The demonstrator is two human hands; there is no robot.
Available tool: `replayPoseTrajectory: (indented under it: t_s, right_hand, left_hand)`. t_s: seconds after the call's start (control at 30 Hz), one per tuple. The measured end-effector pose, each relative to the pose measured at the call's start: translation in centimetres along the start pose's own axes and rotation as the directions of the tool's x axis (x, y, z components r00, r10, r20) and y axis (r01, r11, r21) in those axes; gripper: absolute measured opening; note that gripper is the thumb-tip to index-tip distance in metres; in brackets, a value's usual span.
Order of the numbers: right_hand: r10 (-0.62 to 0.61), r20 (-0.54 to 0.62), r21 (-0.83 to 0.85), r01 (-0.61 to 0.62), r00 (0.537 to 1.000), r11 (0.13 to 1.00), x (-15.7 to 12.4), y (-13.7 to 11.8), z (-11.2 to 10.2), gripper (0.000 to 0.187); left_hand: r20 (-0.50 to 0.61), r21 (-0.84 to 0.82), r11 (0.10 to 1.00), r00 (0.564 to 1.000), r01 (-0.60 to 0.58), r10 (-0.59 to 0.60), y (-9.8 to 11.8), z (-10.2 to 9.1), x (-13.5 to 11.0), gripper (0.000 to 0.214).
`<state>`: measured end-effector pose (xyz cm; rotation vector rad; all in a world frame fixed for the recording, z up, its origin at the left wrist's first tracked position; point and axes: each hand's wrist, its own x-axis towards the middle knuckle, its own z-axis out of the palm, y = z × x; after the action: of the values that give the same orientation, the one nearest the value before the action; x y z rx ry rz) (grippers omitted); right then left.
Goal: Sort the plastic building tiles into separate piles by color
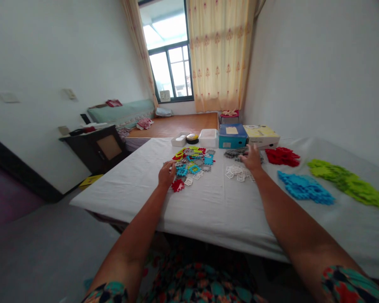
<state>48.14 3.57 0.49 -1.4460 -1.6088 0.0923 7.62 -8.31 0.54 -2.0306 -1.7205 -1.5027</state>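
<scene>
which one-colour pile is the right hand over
The gray pile of flat plastic pieces; the white pile lies nearer the person, the red pile, blue pile and lime pile farther right.

I can make out a short left sleeve (109, 292) and a matching right sleeve (350, 284), both printed in teal, red and near-black patches; the garment's front (196, 282) carries similar mottled colours. The forearms (142, 219) are bare.

Grey pile (235, 154) partly hidden behind right hand (252, 158), lime-green pile (347, 180) cut off by right edge, grip of left hand (166, 174) too small to tell
</scene>
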Motion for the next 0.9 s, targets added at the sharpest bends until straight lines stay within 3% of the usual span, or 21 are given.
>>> replayPoseTrajectory:
  t_s: [0.07,0.17,0.33,0.43,0.53,0.57,0.73,0.9]
  right_hand:
    - [-0.054,0.003,0.012,0.054,0.999,0.998,-0.4,-0.8,-0.2,0.052]
    - [-0.190,0.123,0.019,0.189,0.974,0.982,-2.1,-3.6,0.1,0.035]
    - [-0.441,0.381,0.103,0.437,0.813,0.894,-6.1,-8.7,1.7,0.025]
    - [-0.484,0.464,0.116,0.491,0.742,0.863,-7.6,-9.9,2.3,0.024]
    - [-0.466,0.499,0.099,0.487,0.730,0.868,-8.2,-9.7,2.6,0.024]
    - [-0.460,0.505,0.095,0.483,0.730,0.870,-8.2,-9.6,2.7,0.024]
    - [-0.451,0.514,0.090,0.477,0.729,0.874,-8.2,-9.0,2.8,0.025]
    - [-0.464,0.498,0.227,0.406,0.732,0.885,-8.6,-9.7,3.1,0.027]
  left_hand:
    - [0.065,0.001,1.000,0.997,-0.029,0.029,0.2,0.3,-0.2,0.029]
    - [0.172,0.061,0.992,0.981,-0.107,0.095,0.8,0.6,-0.6,0.029]
    - [0.292,0.098,0.965,0.934,-0.245,0.207,1.7,0.9,-0.2,0.028]
    - [0.406,0.063,0.933,0.864,-0.353,0.299,2.6,1.3,0.5,0.026]
    - [0.567,0.083,0.903,0.765,-0.420,0.304,4.1,2.2,0.7,0.025]
    - [0.598,0.114,0.898,0.751,-0.426,0.280,4.7,2.6,0.6,0.024]
    - [0.549,0.292,0.887,0.822,-0.358,0.151,6.2,4.2,-0.5,0.025]
    - [0.448,0.216,0.922,0.872,-0.320,0.198,6.0,4.1,-1.0,0.028]
